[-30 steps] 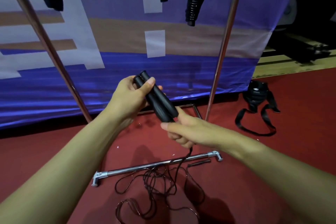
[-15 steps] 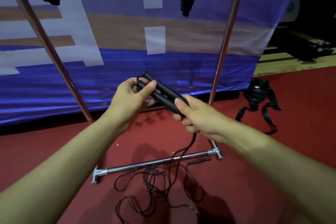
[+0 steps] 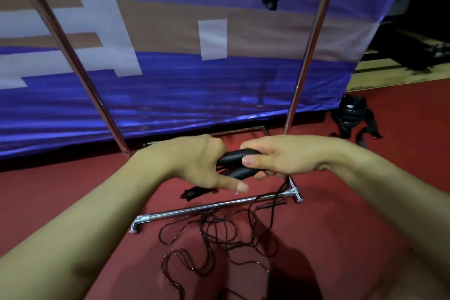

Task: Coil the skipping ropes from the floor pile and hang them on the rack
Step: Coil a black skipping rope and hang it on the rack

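Hands: left grip (image 3: 194, 163) and right grip (image 3: 282, 158) clamp black rope handles (image 3: 237, 162); cord (image 3: 219, 231) tangles on floor by rack base bar (image 3: 211, 207).

Two hands side by side in the middle, left hand (image 3: 194, 163) on the left, right hand (image 3: 285, 157) on the right, rope handles (image 3: 237, 164) between them. Rope pile (image 3: 219, 234) on the floor (image 3: 365, 202) below the hands, just in front of the rack's bottom bar (image 3: 209, 207). Rack poles (image 3: 308, 48) behind, banner (image 3: 170, 95) further back. Bag (image 3: 350, 114) on the floor, far right
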Demonstrator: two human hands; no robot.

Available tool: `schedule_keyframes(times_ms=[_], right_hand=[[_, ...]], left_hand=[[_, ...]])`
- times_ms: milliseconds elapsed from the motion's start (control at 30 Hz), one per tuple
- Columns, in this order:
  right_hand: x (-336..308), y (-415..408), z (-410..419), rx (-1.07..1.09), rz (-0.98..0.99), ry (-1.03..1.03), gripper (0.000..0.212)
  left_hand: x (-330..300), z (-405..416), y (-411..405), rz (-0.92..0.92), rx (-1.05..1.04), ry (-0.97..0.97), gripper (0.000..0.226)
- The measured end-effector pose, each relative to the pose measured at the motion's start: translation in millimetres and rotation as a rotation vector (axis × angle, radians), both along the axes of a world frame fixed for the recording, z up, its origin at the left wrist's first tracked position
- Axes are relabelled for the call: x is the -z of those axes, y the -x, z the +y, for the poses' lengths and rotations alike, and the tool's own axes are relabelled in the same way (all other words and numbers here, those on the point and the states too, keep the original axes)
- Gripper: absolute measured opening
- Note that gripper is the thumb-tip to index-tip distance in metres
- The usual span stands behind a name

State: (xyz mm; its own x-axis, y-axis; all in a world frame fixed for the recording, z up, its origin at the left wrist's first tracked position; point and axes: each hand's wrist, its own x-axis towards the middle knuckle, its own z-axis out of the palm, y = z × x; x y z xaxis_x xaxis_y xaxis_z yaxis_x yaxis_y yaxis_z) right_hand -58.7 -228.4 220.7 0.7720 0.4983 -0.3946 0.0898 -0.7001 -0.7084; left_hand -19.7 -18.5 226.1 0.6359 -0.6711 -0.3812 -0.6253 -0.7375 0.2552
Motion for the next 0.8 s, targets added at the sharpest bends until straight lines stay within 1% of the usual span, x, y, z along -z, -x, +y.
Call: schedule_keyframes(times_ms=[67,100,167,233,333,433,500,533,600,667,700,800], right_hand=[[-1,3,1,-0.02,-0.049,0.02,0.02],[-2,4,1,-0.009,-0.067,0.005,0.021],[-5,5,3,0.038,-0.087,-0.034,0.025],[-10,6,2,0.09,-0.174,0.008,0.029],[-17,9,-5,0.038,-0.415,0.192,0.027],[-23,18,-8,-0.023,-0.64,0.389,0.022],[-28,24,-4,-0.088,-0.81,0.515,0.027],[-30,26,-1,-0.131,-0.867,0.537,0.033],[-34,28,0,-0.198,-0.919,0.527,0.04],[-34,24,-5,-0.216,-0.94,0.468,0.036],[-32,21,-8,-0.205,-0.929,0.41,0.033],[-27,15,-8,-0.16,-0.801,0.165,0.025]], left_hand=[[5,4,2,0.291,-0.06,0.164,0.035],[4,6,1,0.367,-0.09,0.236,0.031],[-4,12,-1,0.399,-0.1,0.304,0.034],[-12,19,-3,0.388,-0.092,0.329,0.038],[-13,26,-3,0.401,-0.142,0.319,0.041],[-6,25,-3,0.454,-0.176,0.291,0.036],[-6,24,-4,0.508,-0.171,0.263,0.034],[-6,23,-4,0.533,-0.163,0.248,0.035],[-6,21,0,0.573,-0.148,0.238,0.035],[-7,18,4,0.612,-0.143,0.251,0.035],[-8,16,6,0.63,-0.135,0.248,0.034],[-10,10,16,0.691,-0.072,0.2,0.034]])
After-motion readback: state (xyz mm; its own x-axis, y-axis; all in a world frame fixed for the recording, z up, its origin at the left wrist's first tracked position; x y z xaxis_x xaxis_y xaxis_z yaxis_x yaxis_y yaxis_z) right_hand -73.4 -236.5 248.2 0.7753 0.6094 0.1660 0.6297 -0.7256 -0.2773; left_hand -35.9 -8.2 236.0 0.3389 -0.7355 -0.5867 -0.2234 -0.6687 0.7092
